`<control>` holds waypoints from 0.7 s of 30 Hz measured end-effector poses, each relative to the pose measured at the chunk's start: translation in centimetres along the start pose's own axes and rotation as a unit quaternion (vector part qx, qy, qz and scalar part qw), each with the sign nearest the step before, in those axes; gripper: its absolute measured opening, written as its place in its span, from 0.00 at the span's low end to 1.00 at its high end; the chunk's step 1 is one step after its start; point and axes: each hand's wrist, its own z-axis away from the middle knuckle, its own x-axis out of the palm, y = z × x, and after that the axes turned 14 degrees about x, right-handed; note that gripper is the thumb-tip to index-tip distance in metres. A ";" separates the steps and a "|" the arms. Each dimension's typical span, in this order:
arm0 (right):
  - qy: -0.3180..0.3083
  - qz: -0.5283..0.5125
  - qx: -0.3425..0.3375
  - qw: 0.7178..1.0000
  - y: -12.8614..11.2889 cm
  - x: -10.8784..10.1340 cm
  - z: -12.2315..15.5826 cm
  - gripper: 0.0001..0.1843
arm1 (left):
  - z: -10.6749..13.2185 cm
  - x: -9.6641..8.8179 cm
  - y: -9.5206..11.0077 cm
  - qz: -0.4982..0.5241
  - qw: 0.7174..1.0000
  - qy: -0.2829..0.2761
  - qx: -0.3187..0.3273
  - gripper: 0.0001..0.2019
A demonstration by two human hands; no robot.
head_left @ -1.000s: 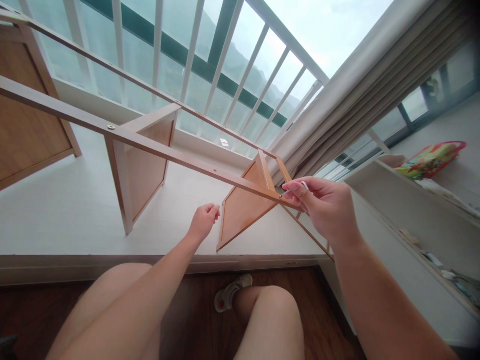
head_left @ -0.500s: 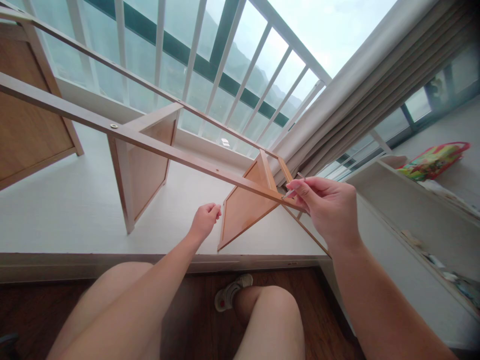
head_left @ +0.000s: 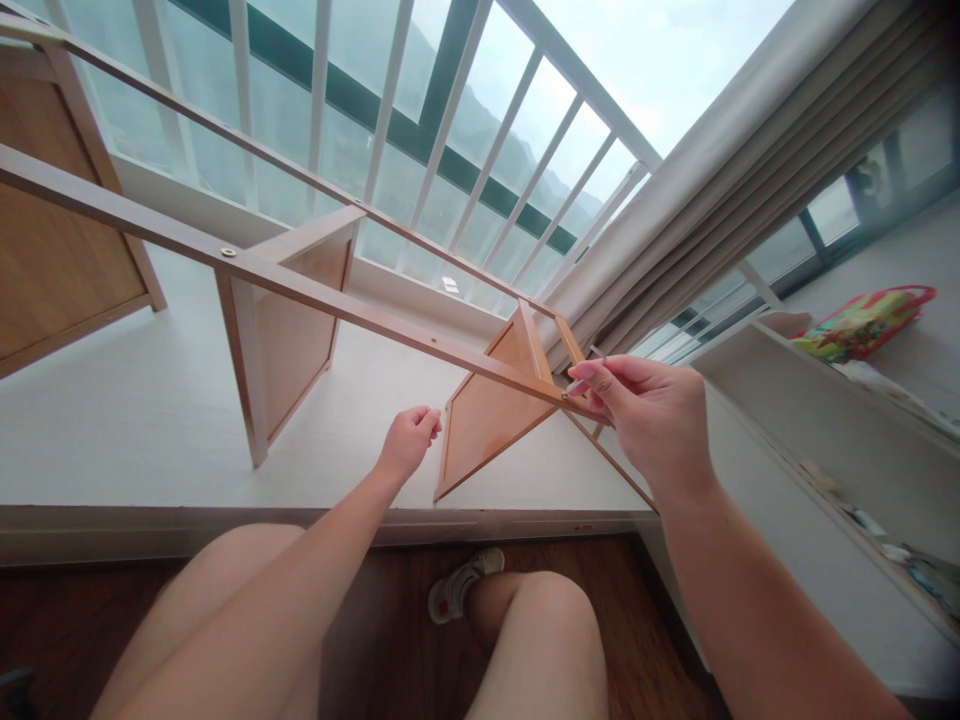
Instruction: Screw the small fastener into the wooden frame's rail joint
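Observation:
My right hand [head_left: 656, 415] pinches a thin metal hex key [head_left: 598, 352], mostly hidden by the fingers. The key's lower end meets a small bolt head [head_left: 566, 395] near the right end of the front wooden rail [head_left: 360, 313]. That rail runs across several framed wooden panels, and a brown panel [head_left: 495, 420] stands beneath the bolt. My left hand [head_left: 409, 440] is closed, left of this panel and below the rail. Whatever its curled fingers may hold is hidden.
A second wooden rail [head_left: 300, 172] runs behind, along the white window railing [head_left: 386, 100]. The panels stand on a white ledge [head_left: 187, 420]. At right are a grey curtain [head_left: 697, 150] and white shelves [head_left: 795, 400] with a colourful bag [head_left: 870, 322]. My knees are below the ledge.
My right hand has shifted very slightly left and turned a little with the hex key. The left hand and the wooden frame look the same.

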 end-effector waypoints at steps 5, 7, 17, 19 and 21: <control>-0.016 -0.014 0.016 1.000 0.1 -0.1 -0.1 0.17 | 0.0 0.0 -0.3 0.002 1.000 -0.002 0.001 0.17; -0.031 -0.023 0.023 0.999 0.1 -0.2 -0.1 0.17 | 0.0 0.0 -0.4 0.003 1.000 -0.002 0.002 0.17; -0.094 0.059 -0.013 0.994 -1.0 -1.0 -0.6 0.18 | 0.0 -0.1 -0.2 -0.002 1.000 -0.004 0.003 0.17; -0.100 0.061 -0.015 0.993 -1.1 -1.1 -0.6 0.18 | 0.0 -0.1 -0.2 -0.001 1.000 -0.004 0.001 0.17; -0.109 0.057 -0.014 0.992 -1.1 -1.0 -0.5 0.18 | 0.0 -0.1 -0.2 0.002 1.000 -0.003 0.001 0.17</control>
